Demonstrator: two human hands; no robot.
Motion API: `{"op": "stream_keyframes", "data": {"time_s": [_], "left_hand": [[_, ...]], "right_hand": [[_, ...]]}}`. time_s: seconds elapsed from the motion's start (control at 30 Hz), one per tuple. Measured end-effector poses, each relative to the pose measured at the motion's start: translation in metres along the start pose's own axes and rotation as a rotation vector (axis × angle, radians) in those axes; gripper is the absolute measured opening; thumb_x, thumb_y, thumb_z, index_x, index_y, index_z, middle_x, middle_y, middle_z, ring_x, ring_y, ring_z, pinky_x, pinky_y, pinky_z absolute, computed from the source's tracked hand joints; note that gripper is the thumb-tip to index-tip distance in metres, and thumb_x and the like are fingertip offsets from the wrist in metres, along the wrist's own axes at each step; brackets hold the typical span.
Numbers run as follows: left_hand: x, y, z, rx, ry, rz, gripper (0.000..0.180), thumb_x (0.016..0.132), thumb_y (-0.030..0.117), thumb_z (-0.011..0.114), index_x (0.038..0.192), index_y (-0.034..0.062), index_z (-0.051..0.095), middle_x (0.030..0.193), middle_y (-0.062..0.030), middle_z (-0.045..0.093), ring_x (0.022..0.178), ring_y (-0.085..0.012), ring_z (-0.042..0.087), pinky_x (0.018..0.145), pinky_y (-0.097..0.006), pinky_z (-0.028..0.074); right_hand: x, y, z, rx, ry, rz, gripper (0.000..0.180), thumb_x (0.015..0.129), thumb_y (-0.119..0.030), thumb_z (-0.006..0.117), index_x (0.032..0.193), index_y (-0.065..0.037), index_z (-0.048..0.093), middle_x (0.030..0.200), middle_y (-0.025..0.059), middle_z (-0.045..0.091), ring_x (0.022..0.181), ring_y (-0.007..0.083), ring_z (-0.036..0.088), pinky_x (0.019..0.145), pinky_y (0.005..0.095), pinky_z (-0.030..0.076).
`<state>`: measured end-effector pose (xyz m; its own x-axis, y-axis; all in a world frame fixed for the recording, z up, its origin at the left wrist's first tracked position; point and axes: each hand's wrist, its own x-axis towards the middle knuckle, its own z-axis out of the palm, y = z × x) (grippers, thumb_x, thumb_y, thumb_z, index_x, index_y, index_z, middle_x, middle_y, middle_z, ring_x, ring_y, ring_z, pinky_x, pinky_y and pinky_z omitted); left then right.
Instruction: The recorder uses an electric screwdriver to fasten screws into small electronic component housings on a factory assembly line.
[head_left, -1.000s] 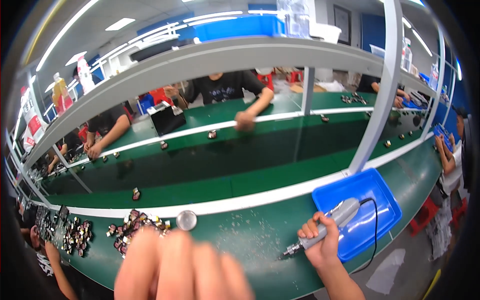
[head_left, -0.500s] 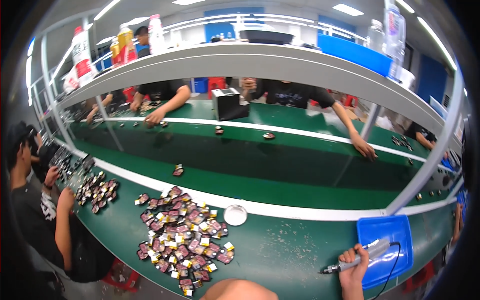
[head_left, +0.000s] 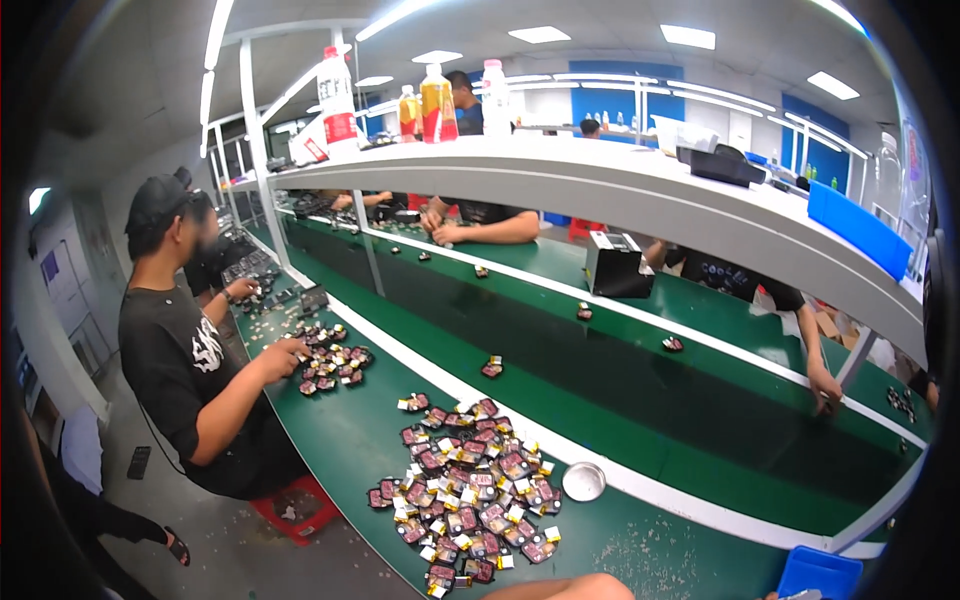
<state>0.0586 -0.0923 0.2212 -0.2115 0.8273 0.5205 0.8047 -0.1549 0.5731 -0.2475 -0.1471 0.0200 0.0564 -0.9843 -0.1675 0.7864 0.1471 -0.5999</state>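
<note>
A large pile of small dark electronic modules [head_left: 470, 490] with yellow-and-white tabs lies on the green bench in front of me. Bare skin of my left arm [head_left: 565, 588] shows at the lower edge beside the pile; the left hand itself is out of sight. At the lower right edge only a sliver of a grey electric screwdriver [head_left: 803, 596] appears, by the blue tray [head_left: 822, 572]. My right hand, closed on that screwdriver half a second ago, is almost wholly cut off. A round metal dish [head_left: 584, 481] sits right of the pile.
A co-worker [head_left: 190, 330] sits at left, reaching to a smaller module pile [head_left: 333, 358]. A dark green conveyor [head_left: 600, 400] carries spaced modules beyond a white rail. Overhead runs a shelf [head_left: 560, 175] with bottles. A black box [head_left: 618, 268] stands across the line, near other workers' arms.
The view has swung left, so the pile, dish and tray appear farther right. My right hand and the screwdriver have slipped almost out of the picture. The left co-worker's hand now reaches the smaller pile.
</note>
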Motion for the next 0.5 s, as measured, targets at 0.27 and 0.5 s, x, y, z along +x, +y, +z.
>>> {"op": "stream_keyframes", "data": {"time_s": [0.27,0.5], "left_hand": [[-0.012,0.0,-0.001,0.148,0.178,-0.268,0.04,0.094,0.027,0.054,0.12,-0.0023,0.057,0.109,-0.018,0.064,0.099,-0.0288,0.064,0.082,-0.034,0.052],[-0.024,0.002,0.016,0.281,0.35,-0.444,0.037,0.092,0.025,0.054,0.117,-0.002,0.059,0.106,-0.0177,0.065,0.097,-0.0284,0.064,0.082,-0.035,0.052]], "right_hand": [[0.005,-0.008,-0.009,0.019,0.054,0.078,0.018,0.086,-0.02,0.06,0.086,-0.003,0.055,0.062,0.0039,0.037,0.057,0.0142,0.036,0.059,0.0284,0.032],[0.014,-0.016,-0.021,0.197,0.007,0.203,0.016,0.086,-0.016,0.061,0.082,-0.003,0.052,0.06,0.003,0.036,0.057,0.0137,0.039,0.06,0.0286,0.035]]}}
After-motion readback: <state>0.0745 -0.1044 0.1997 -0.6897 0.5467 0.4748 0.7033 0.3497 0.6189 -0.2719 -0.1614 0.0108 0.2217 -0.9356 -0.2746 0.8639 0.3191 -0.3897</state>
